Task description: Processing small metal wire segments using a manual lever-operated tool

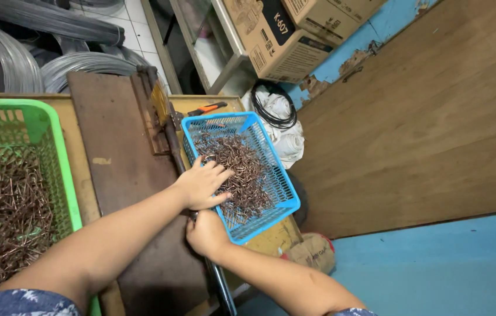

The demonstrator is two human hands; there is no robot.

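1. My left hand (201,184) lies spread, fingers wide, on the copper wire pieces (242,172) heaped in the blue basket (286,193) on the table (78,152).
2. My right hand (204,231) is curled around the dark lever handle (220,281) beside the basket.
3. The pieces look light, stiff and tangly; I'd pinch a small loose clump from the top.

A single head-worn camera looks steeply down from close above the desk (119,146), tilted askew, facing forward over both forearms toward the blue basket (286,202), floor at right.
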